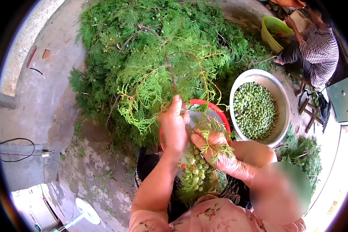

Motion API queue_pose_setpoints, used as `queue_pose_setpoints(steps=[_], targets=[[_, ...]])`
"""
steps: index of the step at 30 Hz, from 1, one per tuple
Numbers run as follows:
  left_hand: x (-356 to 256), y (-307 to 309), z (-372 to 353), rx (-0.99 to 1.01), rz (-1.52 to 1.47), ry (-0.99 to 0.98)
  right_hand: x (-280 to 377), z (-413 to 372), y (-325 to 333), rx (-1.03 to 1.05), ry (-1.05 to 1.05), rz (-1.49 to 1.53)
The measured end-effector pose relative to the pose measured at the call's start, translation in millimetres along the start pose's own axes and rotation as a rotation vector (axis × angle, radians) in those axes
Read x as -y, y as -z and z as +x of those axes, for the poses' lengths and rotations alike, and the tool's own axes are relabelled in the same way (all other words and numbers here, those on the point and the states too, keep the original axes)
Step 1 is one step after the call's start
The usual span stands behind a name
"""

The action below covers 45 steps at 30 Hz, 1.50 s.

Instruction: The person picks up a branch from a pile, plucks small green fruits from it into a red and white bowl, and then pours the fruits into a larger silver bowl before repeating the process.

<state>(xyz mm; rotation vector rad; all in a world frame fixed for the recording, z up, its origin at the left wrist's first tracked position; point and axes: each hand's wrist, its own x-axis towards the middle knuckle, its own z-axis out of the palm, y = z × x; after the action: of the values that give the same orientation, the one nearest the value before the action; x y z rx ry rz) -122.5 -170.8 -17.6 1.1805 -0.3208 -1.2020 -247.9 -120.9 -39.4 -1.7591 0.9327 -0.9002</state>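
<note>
My left hand (174, 125) is closed round the woody stem of a leafy green branch (168, 65), thumb pointing up along it. Close to its right, my right hand (214, 149) is closed on the lower part of the branch, with leafy sprigs lying over its fingers. Below both hands hangs a cluster of round green cones (198, 170) over my lap. Behind the hands stands a red-rimmed basin (222, 116), partly hidden by the hands and sprigs.
A big heap of green branches (104, 50) lies ahead. To the right stands a metal basin (285, 102) holding green cones (255, 110). At upper right a person (319, 48) sits beside a yellow-green tub (265, 33). A white fan (87, 210) is at lower left.
</note>
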Motion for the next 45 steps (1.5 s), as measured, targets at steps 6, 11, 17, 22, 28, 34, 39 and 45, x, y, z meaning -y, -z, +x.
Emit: queue_pose_setpoints(steps=[6,11,17,22,28,34,39,45], targets=[[-28,16,21,-0.280,-0.023,0.105,52,-5,26,0.173,0.260,-0.469],[-59,72,48,-0.262,-0.162,-0.065,30,-10,9,0.108,-0.006,-0.329],[-68,64,35,-0.172,-0.254,-0.090,7,8,22,0.008,-0.184,-0.234],[-72,60,31,-0.258,-0.211,-0.020,-3,11,24,0.052,-0.192,-0.202],[-67,67,36,-0.106,-0.218,-0.035,4,19,23,0.054,-0.146,-0.287],[-55,57,34,-0.089,-0.275,-0.032,12,25,19,0.040,-0.140,-0.001],[-53,46,33,-0.005,-0.310,-0.016,25,31,16,0.076,-0.033,0.001],[-48,47,41,0.122,-0.383,-0.042,24,33,12,0.197,-0.309,0.395]])
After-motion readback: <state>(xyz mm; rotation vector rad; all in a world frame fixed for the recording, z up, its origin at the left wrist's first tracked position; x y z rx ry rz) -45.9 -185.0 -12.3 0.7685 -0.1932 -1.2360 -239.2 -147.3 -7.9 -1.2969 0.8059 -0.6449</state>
